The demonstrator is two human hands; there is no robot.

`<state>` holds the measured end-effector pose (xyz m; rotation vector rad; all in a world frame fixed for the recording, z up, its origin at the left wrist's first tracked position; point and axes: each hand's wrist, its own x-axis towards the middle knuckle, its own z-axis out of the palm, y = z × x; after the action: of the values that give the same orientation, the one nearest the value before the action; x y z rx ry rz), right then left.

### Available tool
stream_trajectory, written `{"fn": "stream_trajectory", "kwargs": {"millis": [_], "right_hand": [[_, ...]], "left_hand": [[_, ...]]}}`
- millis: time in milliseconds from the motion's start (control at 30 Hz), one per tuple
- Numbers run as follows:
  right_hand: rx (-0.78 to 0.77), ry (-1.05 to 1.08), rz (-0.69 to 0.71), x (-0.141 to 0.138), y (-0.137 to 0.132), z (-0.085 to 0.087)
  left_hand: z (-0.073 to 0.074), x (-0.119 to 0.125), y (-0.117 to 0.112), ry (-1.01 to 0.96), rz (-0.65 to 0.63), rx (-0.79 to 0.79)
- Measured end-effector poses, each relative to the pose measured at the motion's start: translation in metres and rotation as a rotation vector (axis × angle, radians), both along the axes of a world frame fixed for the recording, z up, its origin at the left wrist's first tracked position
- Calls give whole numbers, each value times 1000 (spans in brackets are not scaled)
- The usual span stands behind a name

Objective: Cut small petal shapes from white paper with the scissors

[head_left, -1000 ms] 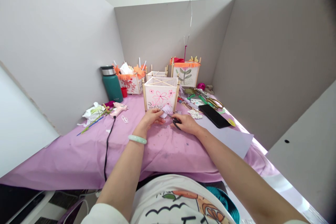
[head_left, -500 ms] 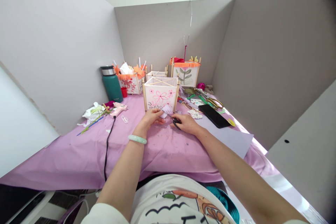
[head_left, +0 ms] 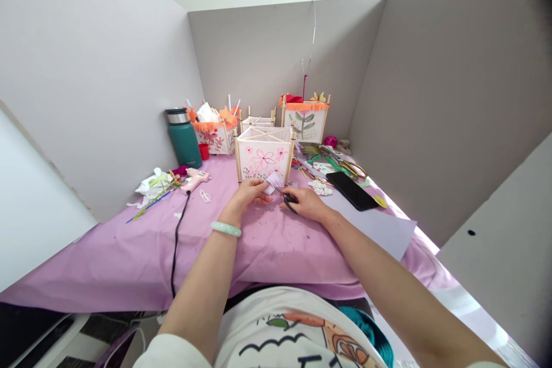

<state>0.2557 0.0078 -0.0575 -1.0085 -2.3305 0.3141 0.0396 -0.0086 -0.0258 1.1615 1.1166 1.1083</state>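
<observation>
Between thumb and fingers my left hand pinches a small piece of pale lilac paper, whose far edge is cut into a fringe of thin strips. My right hand is closed round the dark handles of a pair of scissors. Their blades point left and touch or nearly touch the paper's right side; how far apart they are is too small to tell. Just behind both hands stands a white box-shaped lantern with wooden corner sticks and pink drawn flowers.
To the left are a green bottle, a pink glue gun with its black cord, and crumpled tissue. A black phone lies right, on a lilac paper sheet. Orange-fringed lanterns stand behind. Grey panels enclose the table.
</observation>
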Motion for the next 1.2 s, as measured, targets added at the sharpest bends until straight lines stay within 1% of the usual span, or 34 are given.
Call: {"fn": "stream_trajectory", "kwargs": {"millis": [400,567,833,1067,1200], "right_hand": [[-4,-22,-17,-1,-2,3],[14,-16,-13,0,-1,2],[21,-12,-23,0,-1,1],[21,-11,-21,-1,-1,1],[2,-11,-26,-1,-2,2]], "left_hand": [[2,1,-3,-5,2,5],[2,0,-2,-22,-13,22],[0,-2,-2,7,-45,47],[0,-2,-1,5,-29,52],[1,-1,0,-7,5,49]]}}
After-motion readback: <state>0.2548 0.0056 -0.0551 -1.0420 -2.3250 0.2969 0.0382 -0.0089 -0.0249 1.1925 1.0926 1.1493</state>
